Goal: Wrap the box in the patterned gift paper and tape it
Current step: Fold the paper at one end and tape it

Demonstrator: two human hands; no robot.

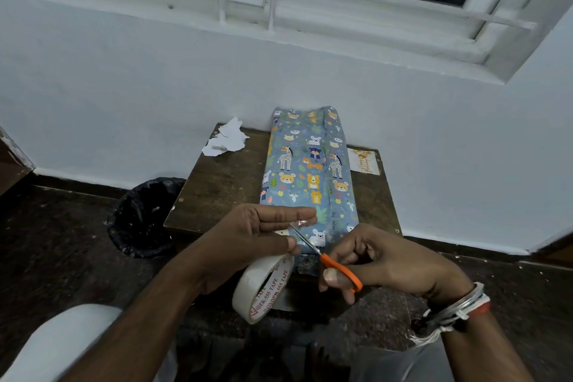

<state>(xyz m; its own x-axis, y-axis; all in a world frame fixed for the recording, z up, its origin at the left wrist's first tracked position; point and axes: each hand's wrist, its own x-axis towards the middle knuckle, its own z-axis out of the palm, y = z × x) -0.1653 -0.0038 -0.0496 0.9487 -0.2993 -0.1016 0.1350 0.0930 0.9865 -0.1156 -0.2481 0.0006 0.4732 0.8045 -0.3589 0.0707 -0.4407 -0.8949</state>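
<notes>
A long box [307,170] covered in blue animal-patterned gift paper lies lengthwise on a small dark wooden table [217,183]. In front of its near end, my left hand [263,236] pinches a short clear strip of tape [299,223] pulled from a white tape roll [263,285] that hangs below the hand. My right hand [381,260] grips orange-handled scissors [338,270]. Their blades [305,240] point up-left and sit across the tape strip.
Crumpled white paper scraps [228,141] lie at the table's far left corner. A small printed card [362,160] lies at the far right. A black-lined bin [145,214] stands on the floor left of the table. A white wall and window rise behind.
</notes>
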